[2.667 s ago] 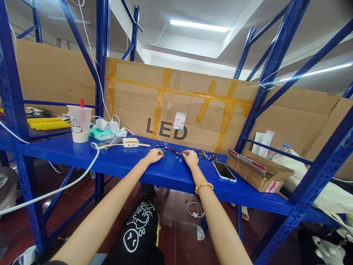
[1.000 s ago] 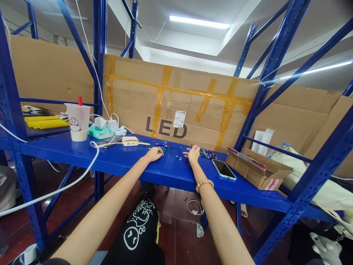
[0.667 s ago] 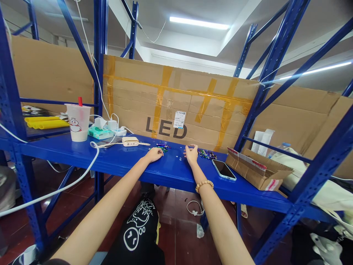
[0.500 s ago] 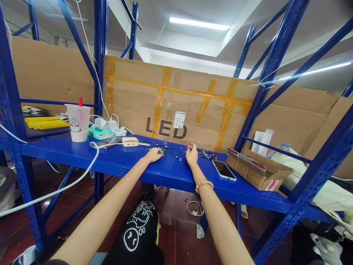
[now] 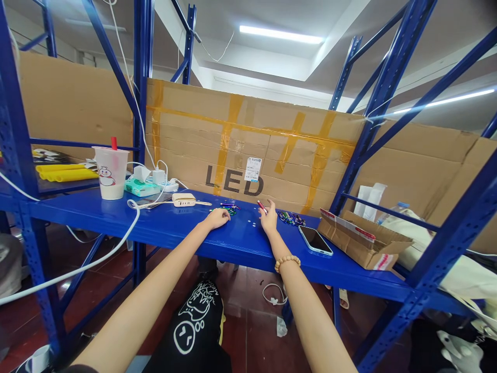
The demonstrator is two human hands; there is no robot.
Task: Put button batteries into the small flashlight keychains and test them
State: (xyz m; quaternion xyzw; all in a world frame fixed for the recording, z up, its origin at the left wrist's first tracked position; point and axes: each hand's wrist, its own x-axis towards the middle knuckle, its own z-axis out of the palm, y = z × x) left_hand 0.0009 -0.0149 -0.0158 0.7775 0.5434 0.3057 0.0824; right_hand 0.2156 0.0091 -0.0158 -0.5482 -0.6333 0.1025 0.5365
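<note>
My right hand (image 5: 268, 221) is raised just over the blue shelf top, holding a slim red pen-like stick (image 5: 262, 206) with a pale band between thumb and fingers. My left hand (image 5: 217, 219) rests on the shelf with its fingers curled down; what they hold, if anything, is hidden. Just beyond it lies a small heap of thin green and blue sticks (image 5: 230, 207). A larger heap of dark, shiny, mixed-colour sticks (image 5: 291, 218) sits to the right of my right hand. Between the hands are several small white dots (image 5: 251, 223) on the shelf.
A phone (image 5: 315, 240) and an open cardboard box (image 5: 365, 238) are on the right. To the left stand a drink cup (image 5: 111, 176), a tissue pack (image 5: 142, 187), a cream power bank (image 5: 184, 200) and white cables. A cardboard panel (image 5: 186, 140) closes off the back; blue posts frame the sides.
The red stick now shows in my right hand, pointing up and left, where none was visible before. My right fingers have shifted around it. My left hand has hardly moved.
</note>
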